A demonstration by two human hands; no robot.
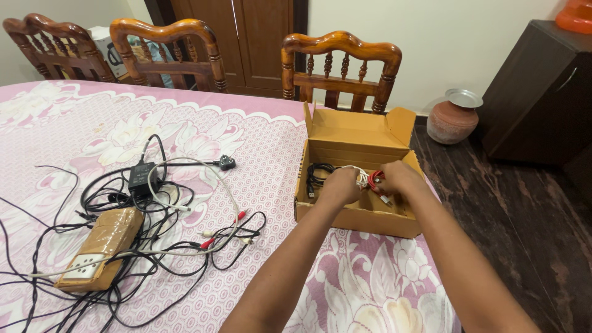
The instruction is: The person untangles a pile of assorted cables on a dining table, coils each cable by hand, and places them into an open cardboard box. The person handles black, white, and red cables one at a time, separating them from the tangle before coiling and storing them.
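Left hand [341, 185]: closed on the white cable [359, 176], held inside the box [361, 219].
Right hand [399, 177]: pinched on the red cable [375, 179]; loops are best kept tight, laid flat.
Black cable [317, 174]: coiled at the box's left.

The open brown corrugated-cardboard box [361, 139] at centre right looks matt. The carved wooden chairs [340, 68] along the top gleam with varnish. The pink floral cloth table cover [259, 154] looks soft and matt.

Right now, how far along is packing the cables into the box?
Done: one black coiled cable lies in the cardboard box. In hand: the left hand and right hand hold a red and white cable bundle over the box. Left: the tangled cables, black adapter and extension board on the table.
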